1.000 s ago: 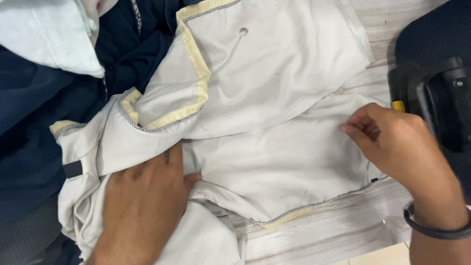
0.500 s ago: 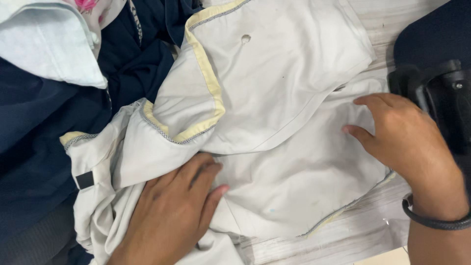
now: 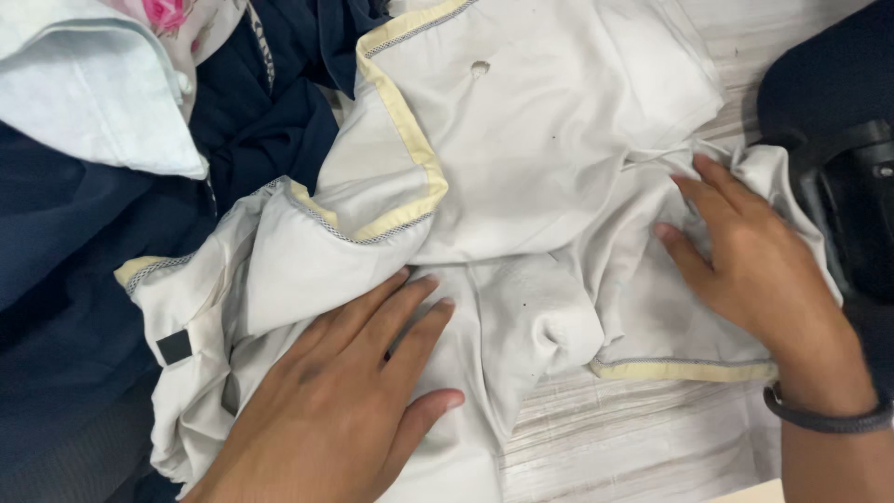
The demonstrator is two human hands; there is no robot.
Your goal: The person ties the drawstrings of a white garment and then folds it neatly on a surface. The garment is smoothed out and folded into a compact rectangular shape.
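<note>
- Since the earlier frames, the right hand (image 3: pixel 754 270) has pushed the lower right part of the white garment (image 3: pixel 521 140) inward, so cloth that lay flat there is now bunched into folds at the centre, with a rounded hump at lower centre.
- Its yellow-trimmed hem (image 3: pixel 680 370), which ran at a slant before, now lies nearly level at lower right.
- Right hand: palm down on the gathered cloth at right of the frame, fingers (image 3: pixel 694 177) spread wide and pressing, gripping nothing; a dark band (image 3: pixel 824 419) circles the wrist.
- Left hand (image 3: pixel 345 401) has slid up and to the right; it lies flat at lower centre-left, fingers extended and slightly apart on the garment, thumb out to the right, nothing clasped.
- White garment covers the middle of the frame on a pale wood-grain tabletop (image 3: pixel 643 447); a yellow band (image 3: pixel 410 121) edges a folded-over flap at upper centre, and a small black tab (image 3: pixel 174 346) sits at its left edge.
- Navy cloth (image 3: pixel 74 279) fills the left side; a pale blue garment (image 3: pixel 93 93) lies at upper left, with a pink floral fabric (image 3: pixel 172 14) just above it.
- A black object (image 3: pixel 861 205) sits at the right edge; what it is cannot be told.
</note>
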